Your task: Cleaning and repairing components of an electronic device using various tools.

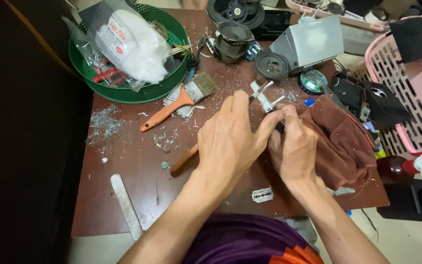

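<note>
Left hand (230, 142) and right hand (294, 146) both grasp white plastic part (265, 98), grip partly hidden | brown cloth (343, 142) at 3 o'clock | paintbrush (179, 100) at 10 o'clock on table (123, 195)

Even, fairly bright overhead light on the desk (123, 195), soft shadows under the hands, no hard glare. Left edge falls into near-black; wide-angle bend at the borders. Centre sharp, far corners slightly soft.
</note>
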